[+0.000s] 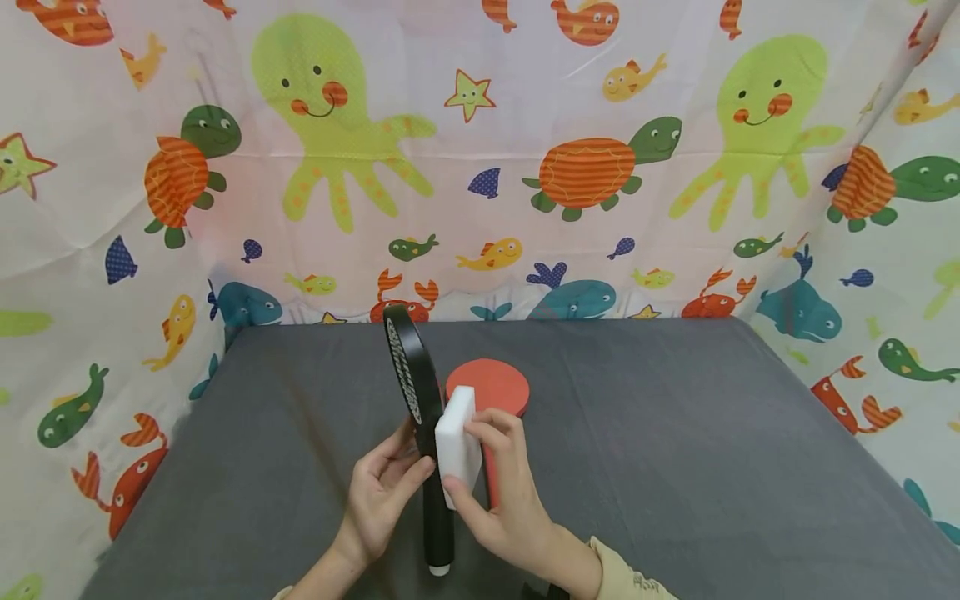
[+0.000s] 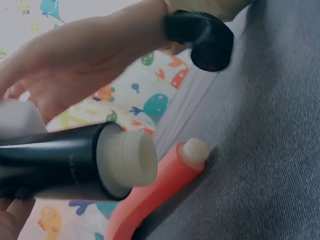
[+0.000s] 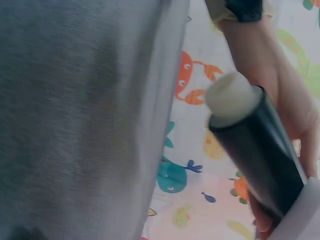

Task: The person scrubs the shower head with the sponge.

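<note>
My left hand (image 1: 378, 492) grips a black paddle (image 1: 438, 521) by the upper part of its handle. The paddle stands nearly upright, its round head on top, with pale lettering or a pattern on the face turned left. In the left wrist view a cream plug (image 2: 137, 159) sticks out of the handle's end. My right hand (image 1: 517, 500) pinches a white block-shaped sponge (image 1: 459, 446) between thumb and fingers, against the right side of the black paddle. Behind them a red paddle (image 1: 491, 385) lies on the grey cloth, its handle partly hidden by the right hand and sponge.
A grey cloth (image 1: 660, 450) covers the table. Around its back and sides hangs a white curtain (image 1: 450, 208) printed with sea animals. A black band with a rounded piece (image 2: 212, 47) sits on the right wrist.
</note>
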